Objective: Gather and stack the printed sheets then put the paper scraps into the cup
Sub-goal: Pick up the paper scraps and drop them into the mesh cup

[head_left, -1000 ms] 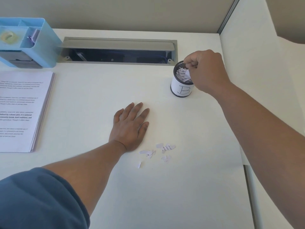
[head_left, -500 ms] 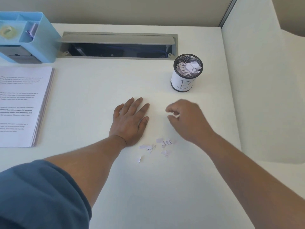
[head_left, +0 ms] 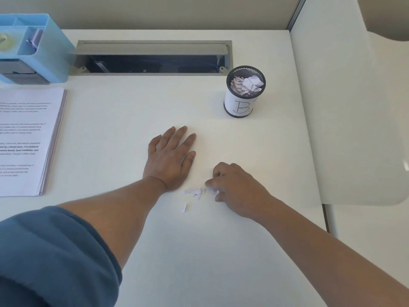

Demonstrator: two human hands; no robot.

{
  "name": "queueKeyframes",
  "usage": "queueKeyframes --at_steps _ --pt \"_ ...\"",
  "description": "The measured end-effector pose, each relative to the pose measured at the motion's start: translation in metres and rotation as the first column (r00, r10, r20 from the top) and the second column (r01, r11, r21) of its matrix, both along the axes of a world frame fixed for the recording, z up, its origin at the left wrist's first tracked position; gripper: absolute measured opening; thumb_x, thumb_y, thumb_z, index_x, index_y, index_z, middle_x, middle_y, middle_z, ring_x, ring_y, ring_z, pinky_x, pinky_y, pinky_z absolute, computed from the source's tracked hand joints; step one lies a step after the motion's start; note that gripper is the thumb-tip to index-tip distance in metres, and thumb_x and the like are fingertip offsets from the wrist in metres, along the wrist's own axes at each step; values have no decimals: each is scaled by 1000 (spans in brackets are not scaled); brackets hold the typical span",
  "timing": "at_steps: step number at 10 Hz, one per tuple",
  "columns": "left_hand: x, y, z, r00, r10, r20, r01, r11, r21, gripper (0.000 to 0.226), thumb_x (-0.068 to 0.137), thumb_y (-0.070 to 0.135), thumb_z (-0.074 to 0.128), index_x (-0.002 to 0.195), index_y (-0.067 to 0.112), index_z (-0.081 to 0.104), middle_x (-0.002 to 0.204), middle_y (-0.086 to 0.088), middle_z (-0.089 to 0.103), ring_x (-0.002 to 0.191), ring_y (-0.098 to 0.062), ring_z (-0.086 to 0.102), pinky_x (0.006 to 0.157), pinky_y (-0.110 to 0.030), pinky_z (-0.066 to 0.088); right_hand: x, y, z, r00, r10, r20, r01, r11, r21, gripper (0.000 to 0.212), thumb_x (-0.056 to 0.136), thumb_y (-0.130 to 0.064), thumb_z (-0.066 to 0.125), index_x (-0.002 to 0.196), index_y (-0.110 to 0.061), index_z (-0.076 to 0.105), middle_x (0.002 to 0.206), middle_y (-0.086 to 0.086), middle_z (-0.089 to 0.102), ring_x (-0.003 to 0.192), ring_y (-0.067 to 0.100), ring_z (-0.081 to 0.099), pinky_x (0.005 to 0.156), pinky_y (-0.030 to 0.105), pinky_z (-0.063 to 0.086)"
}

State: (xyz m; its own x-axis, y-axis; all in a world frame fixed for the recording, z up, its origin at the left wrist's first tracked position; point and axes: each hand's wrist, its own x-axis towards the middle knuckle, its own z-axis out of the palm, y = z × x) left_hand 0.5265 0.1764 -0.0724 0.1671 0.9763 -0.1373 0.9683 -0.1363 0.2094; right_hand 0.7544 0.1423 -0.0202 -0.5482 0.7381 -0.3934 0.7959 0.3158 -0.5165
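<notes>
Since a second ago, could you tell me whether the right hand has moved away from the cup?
Yes. The right hand has come from the mesh cup back toward the person, down to the paper scraps beside the flat left hand.

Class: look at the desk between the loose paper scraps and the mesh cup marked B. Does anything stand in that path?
Nothing visible does. The scraps lie by the right hand; bare desk runs to the cup. The left hand rests flat beside that path.
</notes>
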Motion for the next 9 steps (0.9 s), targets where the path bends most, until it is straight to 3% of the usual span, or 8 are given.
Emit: queueKeyframes --at_steps 2,5,7,8,9 --pt "0 0 0 1000 2 2 -2 1000 -3 57 105 53 19 160 38 28 171 10 15 158 -19 6 125 -41 1 -1 -4 -5 1000 -2 -25 2 1000 27 23 102 -13 51 106 -18 73 106 -5 57 94 23 52 82 39 49" --pt "0 0 1 1000 -2 14 2 1000 -2 57 105 52 20 160 38 29 171 9 16 158 -19 5 126 -41 0 -8 2 -2 998 19 52 -23 997 79 18 92 -8 46 88 -9 63 88 5 58 78 30 57 69 41 49" --pt "0 0 3 1000 0 20 1 1000 -11 58 105 52 19 160 38 28 171 9 15 158 -20 4 126 -40 0 5 15 11 942 -314 -115 299 945 -131 17 84 -4 58 82 -17 68 73 -8 64 61 4 55 55 19 40" --pt "1 0 3 1000 -2 17 3 1000 -14 55 107 51 22 160 38 28 171 10 14 158 -19 3 126 -40 -1 16 40 29 821 -515 -247 470 855 -222 14 81 -5 70 78 -19 73 67 -9 67 54 -2 54 48 10 38" --pt "1 0 2 1000 -3 16 3 1000 -14 54 108 50 23 160 38 27 171 10 14 158 -19 3 125 -39 -2 21 61 41 760 -571 -312 527 821 -218 14 80 -6 74 76 -20 74 68 -6 68 56 2 55 47 14 40"
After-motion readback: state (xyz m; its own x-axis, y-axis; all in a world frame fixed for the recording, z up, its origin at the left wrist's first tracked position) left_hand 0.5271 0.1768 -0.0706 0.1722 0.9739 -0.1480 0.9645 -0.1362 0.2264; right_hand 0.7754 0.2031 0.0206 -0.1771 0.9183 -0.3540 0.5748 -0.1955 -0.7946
